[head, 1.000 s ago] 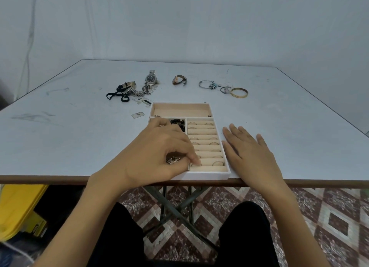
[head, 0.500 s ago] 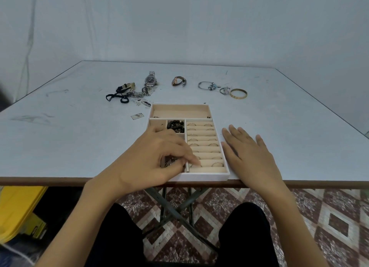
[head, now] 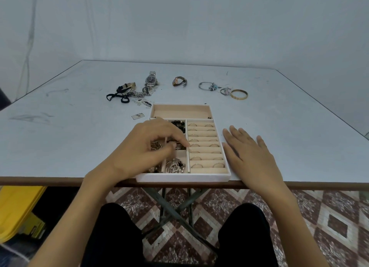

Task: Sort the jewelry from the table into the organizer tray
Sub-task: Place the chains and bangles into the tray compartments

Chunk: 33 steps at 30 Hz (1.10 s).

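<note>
White desk (head: 60, 138): left hand (head: 147, 146) shifts up the organizer tray (head: 183, 177), fingers (head: 180, 141) pinched, contents unclear; right hand (head: 247, 152) stays flat, open.

White partitioned tray (head: 182, 177), table's near edge

White organizer tray (head: 180, 178) with beige lining; pale grey desk (head: 279, 114) edged in brown; gold bangle (head: 239, 94); black cord (head: 115, 96); yellow bin (head: 16, 208); floor (head: 329, 222) tiled in brown-and-cream diamonds.
</note>
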Each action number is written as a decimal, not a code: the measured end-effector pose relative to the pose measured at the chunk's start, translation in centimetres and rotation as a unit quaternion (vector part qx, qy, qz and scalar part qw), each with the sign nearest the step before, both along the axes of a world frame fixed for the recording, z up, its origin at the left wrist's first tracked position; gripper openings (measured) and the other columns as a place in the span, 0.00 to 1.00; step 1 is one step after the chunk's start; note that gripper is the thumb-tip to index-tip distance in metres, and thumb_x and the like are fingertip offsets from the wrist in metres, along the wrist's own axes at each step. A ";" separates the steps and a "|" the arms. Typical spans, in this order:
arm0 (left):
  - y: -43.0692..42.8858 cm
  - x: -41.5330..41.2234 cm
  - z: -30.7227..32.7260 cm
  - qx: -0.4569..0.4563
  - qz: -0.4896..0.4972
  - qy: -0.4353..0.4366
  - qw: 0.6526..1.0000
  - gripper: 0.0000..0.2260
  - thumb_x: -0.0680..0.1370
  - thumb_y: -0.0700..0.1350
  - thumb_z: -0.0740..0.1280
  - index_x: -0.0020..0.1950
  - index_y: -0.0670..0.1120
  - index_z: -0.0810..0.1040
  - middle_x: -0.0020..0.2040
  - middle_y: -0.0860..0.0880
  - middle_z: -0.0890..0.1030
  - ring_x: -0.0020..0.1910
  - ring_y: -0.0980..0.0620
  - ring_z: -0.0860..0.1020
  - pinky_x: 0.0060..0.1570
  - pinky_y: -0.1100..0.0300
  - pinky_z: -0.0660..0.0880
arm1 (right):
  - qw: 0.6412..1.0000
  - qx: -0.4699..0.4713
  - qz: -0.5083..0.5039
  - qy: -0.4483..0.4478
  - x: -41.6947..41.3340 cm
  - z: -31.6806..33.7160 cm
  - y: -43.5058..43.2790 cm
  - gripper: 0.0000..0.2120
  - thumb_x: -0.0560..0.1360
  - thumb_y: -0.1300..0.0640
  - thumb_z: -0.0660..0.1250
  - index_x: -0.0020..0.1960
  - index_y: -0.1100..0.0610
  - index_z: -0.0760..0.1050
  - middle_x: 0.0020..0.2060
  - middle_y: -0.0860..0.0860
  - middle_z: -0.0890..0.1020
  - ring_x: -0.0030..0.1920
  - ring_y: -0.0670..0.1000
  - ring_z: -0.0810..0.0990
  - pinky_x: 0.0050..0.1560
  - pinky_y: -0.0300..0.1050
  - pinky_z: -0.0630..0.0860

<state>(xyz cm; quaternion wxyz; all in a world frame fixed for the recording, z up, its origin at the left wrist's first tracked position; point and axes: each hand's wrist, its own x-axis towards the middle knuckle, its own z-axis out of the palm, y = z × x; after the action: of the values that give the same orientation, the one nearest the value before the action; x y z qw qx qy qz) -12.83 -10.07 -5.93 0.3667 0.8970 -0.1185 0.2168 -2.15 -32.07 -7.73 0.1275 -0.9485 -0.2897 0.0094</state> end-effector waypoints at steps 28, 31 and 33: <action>13.5 10.8 -2.0 0.107 0.516 0.124 0.841 0.21 0.69 0.46 0.63 0.63 0.51 0.70 0.61 0.46 0.72 0.63 0.43 0.67 0.61 0.47 0.63 | 1.000 -0.022 0.001 0.009 0.5 -0.2 0.1 0.40 0.66 0.34 0.22 0.77 0.40 0.41 0.72 0.33 0.39 0.73 0.36 0.36 0.75 0.46 0.35; 14.3 10.4 -1.9 0.072 0.503 0.118 0.853 0.19 0.70 0.45 0.64 0.62 0.49 0.71 0.58 0.46 0.75 0.59 0.43 0.71 0.58 0.49 0.66 | 0.999 -0.035 -0.004 0.010 0.7 -0.2 0.1 0.35 0.72 0.35 0.23 0.77 0.41 0.41 0.74 0.35 0.40 0.74 0.37 0.37 0.76 0.46 0.36; 14.7 10.3 -1.9 0.053 0.491 0.101 0.864 0.18 0.71 0.44 0.66 0.61 0.47 0.72 0.58 0.44 0.75 0.57 0.42 0.73 0.55 0.51 0.67 | 0.999 -0.040 -0.004 0.016 0.5 0.2 0.2 0.34 0.73 0.35 0.25 0.77 0.41 0.41 0.76 0.36 0.42 0.75 0.38 0.38 0.76 0.46 0.37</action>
<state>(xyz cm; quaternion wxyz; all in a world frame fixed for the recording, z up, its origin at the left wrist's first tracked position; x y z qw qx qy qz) -2.51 4.59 -7.87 0.1752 0.8742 0.3636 0.2699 -1.63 -31.85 -7.57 0.0939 -0.9537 -0.2836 0.0357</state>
